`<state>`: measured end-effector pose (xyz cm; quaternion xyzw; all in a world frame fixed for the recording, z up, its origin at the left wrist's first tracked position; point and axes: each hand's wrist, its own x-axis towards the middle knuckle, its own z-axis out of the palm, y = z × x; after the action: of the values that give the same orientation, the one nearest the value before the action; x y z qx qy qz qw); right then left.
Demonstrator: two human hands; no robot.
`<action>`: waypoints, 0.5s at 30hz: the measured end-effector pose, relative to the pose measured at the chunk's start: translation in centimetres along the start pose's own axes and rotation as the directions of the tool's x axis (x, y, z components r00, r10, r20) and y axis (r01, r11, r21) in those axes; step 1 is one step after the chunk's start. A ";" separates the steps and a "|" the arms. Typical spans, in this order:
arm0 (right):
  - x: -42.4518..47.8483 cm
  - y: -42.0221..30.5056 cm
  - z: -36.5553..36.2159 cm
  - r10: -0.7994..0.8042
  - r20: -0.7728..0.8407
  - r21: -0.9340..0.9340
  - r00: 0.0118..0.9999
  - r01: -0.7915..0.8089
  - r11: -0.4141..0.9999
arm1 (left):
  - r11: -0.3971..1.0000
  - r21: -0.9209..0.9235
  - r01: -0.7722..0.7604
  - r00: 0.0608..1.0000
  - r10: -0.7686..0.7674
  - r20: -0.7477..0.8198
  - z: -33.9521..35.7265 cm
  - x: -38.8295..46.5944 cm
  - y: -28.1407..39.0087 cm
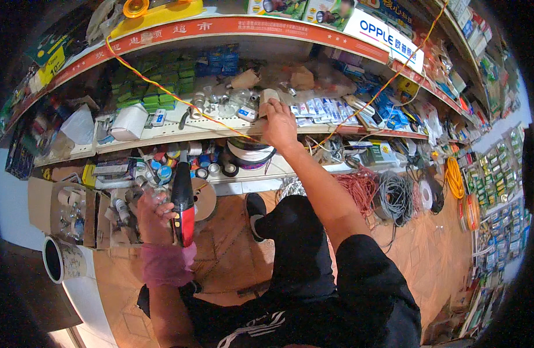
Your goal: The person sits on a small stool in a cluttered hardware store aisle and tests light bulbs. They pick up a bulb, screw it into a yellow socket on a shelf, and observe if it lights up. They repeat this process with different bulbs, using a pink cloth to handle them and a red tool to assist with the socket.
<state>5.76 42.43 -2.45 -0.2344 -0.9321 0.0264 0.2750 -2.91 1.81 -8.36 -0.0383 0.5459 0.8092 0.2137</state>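
On the middle shelf (175, 134), my right hand (281, 126) grips a small brown cardboard sleeve (269, 95). Clear glass bulbs (241, 95) and a small white-and-blue box (247, 113) lie left of it, and flat blue-and-white packets (321, 108) lie right of it. My left hand (156, 213), blurred, is lower left with its fingers around what looks like a glass bulb with a metal screw base (141, 180). A black-and-red handheld vacuum (184, 209) stands upright against these fingers; whether they hold it too, I cannot tell. Pink cloth (166, 264) wraps the left wrist.
A red-and-yellow twisted wire (162, 88) hangs across the shelf front. Tape rolls (165, 173) and a white wire spool (249, 154) fill the lower shelf. An open carton of bulbs (41, 204) is at left. Cable coils (395, 195) lie on the floor at right.
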 end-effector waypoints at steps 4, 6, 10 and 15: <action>-0.1 -0.4 0.0 0.010 0.017 0.013 1.000 -0.010 1.000 | 0.999 -0.015 -0.044 0.997 0.045 0.062 -0.4 -0.6 0.0; 0.0 -0.2 0.5 -0.021 -0.022 -0.005 1.000 0.021 1.000 | 1.000 -0.019 -0.012 0.999 0.013 0.043 -0.1 -0.8 0.4; 0.0 0.4 0.8 -0.056 -0.028 -0.029 0.998 0.056 0.998 | 0.997 -0.010 -0.080 0.997 0.080 -0.006 1.3 -1.4 0.3; 0.1 0.5 1.1 -0.068 -0.044 -0.053 0.997 0.066 0.996 | 0.992 -0.030 -0.125 0.989 0.126 0.073 0.5 -0.9 0.0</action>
<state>5.27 42.99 -3.44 -0.2105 -0.9333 -0.0120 0.2907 -1.95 2.00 -7.91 0.0237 0.5288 0.8287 0.1820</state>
